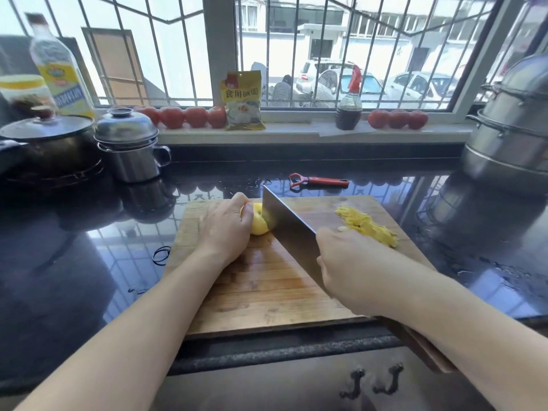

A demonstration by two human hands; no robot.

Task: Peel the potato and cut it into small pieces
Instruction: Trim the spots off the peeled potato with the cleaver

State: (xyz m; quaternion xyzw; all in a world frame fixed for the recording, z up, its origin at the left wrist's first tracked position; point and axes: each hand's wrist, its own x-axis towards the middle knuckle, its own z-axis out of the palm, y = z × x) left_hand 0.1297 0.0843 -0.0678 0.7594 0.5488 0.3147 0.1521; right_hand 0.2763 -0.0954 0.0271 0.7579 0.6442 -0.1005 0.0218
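Left hand (pixel 225 229) grips the peeled potato (pixel 258 222); right hand (pixel 350 262) grips the cleaver (pixel 289 229). Risk: blade sits beside the fingertips, so a roll could nick them.

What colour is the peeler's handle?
Red, on the peeler behind the board; head view.

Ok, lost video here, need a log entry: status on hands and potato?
Left hand grips potato on board. Right hand grips knife, blade against potato. Cut pile on board, nothing in the way.
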